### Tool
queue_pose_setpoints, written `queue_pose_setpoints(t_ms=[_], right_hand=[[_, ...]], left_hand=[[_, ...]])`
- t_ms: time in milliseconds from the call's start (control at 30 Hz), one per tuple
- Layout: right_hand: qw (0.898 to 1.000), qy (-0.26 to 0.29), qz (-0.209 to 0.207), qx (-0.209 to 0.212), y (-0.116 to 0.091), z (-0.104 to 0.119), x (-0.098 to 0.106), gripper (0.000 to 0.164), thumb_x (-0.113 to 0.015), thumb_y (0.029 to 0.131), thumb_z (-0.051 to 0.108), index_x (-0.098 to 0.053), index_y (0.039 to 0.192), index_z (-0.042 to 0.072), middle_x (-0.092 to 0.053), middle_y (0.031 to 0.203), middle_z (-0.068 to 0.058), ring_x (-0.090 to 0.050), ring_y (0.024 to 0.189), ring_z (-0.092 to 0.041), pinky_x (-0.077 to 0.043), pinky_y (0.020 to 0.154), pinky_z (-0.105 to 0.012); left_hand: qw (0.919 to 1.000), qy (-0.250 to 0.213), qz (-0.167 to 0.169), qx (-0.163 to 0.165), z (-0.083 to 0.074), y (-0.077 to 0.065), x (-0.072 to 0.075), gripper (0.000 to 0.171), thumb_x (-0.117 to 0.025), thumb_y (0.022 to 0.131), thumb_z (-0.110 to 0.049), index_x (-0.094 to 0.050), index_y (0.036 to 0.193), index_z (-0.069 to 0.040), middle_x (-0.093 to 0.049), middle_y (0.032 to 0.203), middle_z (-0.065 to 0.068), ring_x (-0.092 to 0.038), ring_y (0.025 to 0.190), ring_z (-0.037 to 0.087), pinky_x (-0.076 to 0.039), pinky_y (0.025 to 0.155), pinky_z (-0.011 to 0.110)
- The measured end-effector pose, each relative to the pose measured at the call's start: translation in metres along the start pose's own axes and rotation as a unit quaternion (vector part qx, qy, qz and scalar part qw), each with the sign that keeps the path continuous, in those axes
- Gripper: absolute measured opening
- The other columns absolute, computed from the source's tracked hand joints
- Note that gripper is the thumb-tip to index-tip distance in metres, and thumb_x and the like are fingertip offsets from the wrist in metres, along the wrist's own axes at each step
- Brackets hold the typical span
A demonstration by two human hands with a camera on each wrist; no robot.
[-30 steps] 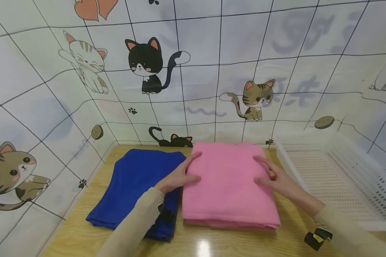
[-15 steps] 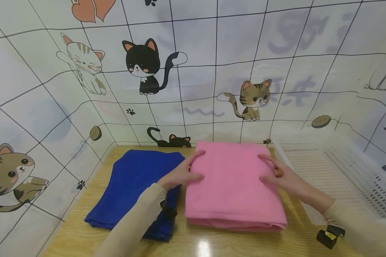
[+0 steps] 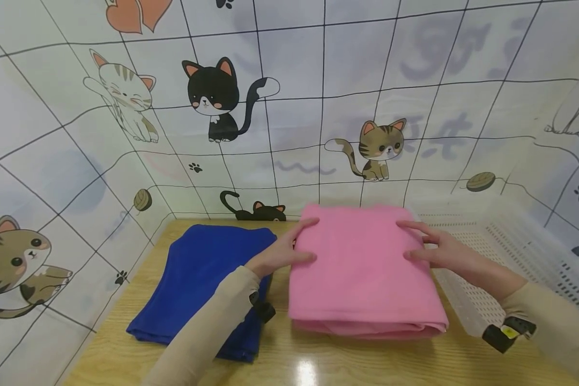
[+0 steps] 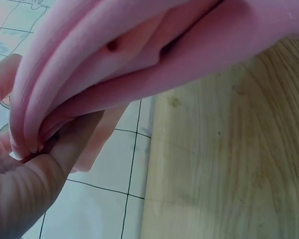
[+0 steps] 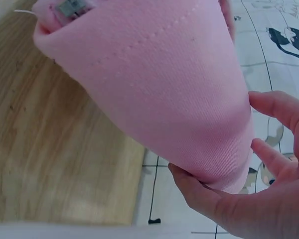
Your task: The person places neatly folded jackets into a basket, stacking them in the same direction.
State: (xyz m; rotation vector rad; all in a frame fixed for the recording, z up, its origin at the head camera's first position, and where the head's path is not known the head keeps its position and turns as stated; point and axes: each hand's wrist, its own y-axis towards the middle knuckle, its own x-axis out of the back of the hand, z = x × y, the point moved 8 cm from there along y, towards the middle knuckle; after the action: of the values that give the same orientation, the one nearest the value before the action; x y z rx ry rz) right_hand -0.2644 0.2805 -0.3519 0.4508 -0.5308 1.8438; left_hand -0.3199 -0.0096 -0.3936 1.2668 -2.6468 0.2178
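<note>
Pink cloth shifted right, gap from blue cloth wider; left hand, right hand pinch edges.

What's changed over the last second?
The folded pink cloth moved right, toward the white plastic basket, and appears slightly raised. The left hand and right hand moved with it, fingers on opposite sides; nothing newly grabbed or released. The folded blue cloth and basket stayed put.

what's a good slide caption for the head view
Left hand and right hand hold the pink cloth by its sides, between blue cloth and white basket.
</note>
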Motion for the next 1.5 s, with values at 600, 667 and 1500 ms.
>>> queue_pose_setpoints(t_ms=[600, 667, 1500], right_hand=[[0.999, -0.022, -0.045, 0.016, -0.008, -0.008, 0.042, 0.066, -0.065, 0.093, 0.03, -0.034, 0.15, 0.017, -0.032, 0.145, -0.031, -0.043, 0.123, -0.037, -0.05, 0.08, -0.032], [0.998, -0.025, -0.054, 0.014, -0.009, -0.009, 0.046, 0.065, -0.065, 0.094, 0.03, -0.034, 0.15, 0.018, -0.033, 0.145, -0.031, -0.048, 0.118, -0.032, -0.049, 0.079, -0.032], [0.993, 0.019, -0.108, -0.033, -0.034, -0.038, 0.078, 0.07, -0.054, 0.1, 0.031, -0.013, 0.157, 0.03, -0.007, 0.153, -0.034, -0.026, 0.129, -0.048, -0.038, 0.072, -0.007]], left_hand=[[0.9983, -0.048, 0.005, -0.034, -0.024, 0.021, -0.016, 0.079, -0.07, 0.084, -0.015, -0.032, 0.148, -0.041, -0.031, 0.146, 0.007, -0.047, 0.121, 0.023, -0.047, 0.091, 0.038], [0.9983, -0.046, 0.001, -0.036, -0.029, 0.022, -0.017, 0.078, -0.069, 0.084, -0.015, -0.032, 0.148, -0.04, -0.031, 0.146, 0.007, -0.047, 0.121, 0.022, -0.047, 0.091, 0.038], [0.9973, -0.035, 0.007, -0.064, -0.061, 0.046, -0.055, 0.068, -0.065, 0.09, -0.008, -0.037, 0.147, -0.033, -0.032, 0.147, 0.003, -0.047, 0.12, 0.019, -0.049, 0.088, 0.033]])
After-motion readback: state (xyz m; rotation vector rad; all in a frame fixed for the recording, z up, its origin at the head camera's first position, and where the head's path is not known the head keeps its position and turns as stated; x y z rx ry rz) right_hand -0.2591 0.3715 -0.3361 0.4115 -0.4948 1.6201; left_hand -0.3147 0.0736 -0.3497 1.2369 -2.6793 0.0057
